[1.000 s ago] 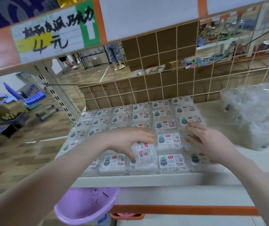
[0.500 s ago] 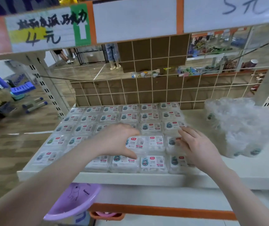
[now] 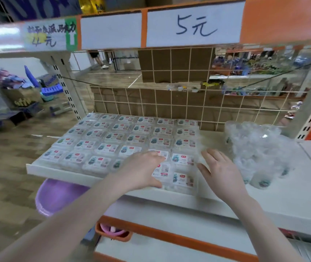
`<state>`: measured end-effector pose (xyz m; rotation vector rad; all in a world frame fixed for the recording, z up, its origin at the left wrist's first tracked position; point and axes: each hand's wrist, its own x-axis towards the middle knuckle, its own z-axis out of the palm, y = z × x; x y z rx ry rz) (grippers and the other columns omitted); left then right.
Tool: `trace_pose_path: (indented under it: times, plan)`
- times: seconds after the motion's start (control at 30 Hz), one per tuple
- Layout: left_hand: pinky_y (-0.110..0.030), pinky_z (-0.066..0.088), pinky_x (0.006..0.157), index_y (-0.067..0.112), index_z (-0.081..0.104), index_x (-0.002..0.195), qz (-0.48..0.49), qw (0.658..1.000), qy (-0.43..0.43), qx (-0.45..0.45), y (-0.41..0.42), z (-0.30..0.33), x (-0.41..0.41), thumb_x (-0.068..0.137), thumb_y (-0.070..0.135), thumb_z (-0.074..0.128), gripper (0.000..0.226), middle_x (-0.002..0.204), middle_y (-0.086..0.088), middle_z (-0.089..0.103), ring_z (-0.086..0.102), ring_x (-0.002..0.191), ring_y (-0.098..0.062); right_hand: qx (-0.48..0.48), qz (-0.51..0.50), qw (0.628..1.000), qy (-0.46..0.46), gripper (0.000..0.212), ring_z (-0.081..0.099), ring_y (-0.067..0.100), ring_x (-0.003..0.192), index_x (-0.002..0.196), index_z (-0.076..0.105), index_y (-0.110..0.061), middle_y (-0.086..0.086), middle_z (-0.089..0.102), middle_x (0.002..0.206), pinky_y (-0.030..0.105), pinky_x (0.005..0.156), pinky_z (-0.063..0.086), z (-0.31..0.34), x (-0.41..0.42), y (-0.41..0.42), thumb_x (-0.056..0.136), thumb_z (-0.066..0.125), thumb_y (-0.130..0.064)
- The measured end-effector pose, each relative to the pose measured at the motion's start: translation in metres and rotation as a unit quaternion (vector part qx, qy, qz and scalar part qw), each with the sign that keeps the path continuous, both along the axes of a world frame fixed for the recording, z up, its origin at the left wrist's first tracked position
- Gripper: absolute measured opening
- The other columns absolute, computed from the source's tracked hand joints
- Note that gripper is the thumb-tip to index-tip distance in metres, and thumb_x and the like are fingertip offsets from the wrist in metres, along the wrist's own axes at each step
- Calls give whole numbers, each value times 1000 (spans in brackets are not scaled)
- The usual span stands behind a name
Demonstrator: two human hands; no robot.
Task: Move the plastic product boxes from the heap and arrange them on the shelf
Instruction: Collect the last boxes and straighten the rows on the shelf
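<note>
Near edge: left hand lay flat, fingers relaxed, on front-row plastic product boxes. Right hand was spread wide at grid's right side, holding nothing. Best squared w/ both palms — gentle push left, rows flush. Heap sat right on shelf. Box under left palm hidden; heap count unclear — film blurred.

Single head view, close, looking forward-down over shelf front edge.
</note>
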<state>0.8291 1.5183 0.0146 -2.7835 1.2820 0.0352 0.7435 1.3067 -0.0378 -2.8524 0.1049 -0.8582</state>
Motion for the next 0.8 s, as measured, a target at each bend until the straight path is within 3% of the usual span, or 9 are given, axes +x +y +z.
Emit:
trace_pose_path:
  times: [0.47,0.63,0.8]
  plan:
    - [-33,39,95,21,42,135,25,999,-32,-1,6,-24,-12,89,42,56,52,133,4,46,43,120,-16,16,18,999,25,28,61,37,97,102,65,2,19,63,104,40,80,50,1,-19,1,82,71,-17]
    - [-30,39,97,23,40,139,-2,999,-31,-45,18,-34,-7,91,40,54,53,136,6,44,41,124,-13,28,-18,998,55,35,53,36,117,115,62,2,20,59,121,42,96,43,-1,-32,14,88,64,-22]
    - [-29,32,103,24,43,139,-27,994,-12,-104,37,-42,2,91,42,55,52,140,5,44,38,129,-14,42,-80,995,37,34,59,40,107,107,65,5,23,63,112,46,90,48,-2,-48,36,81,72,-15]
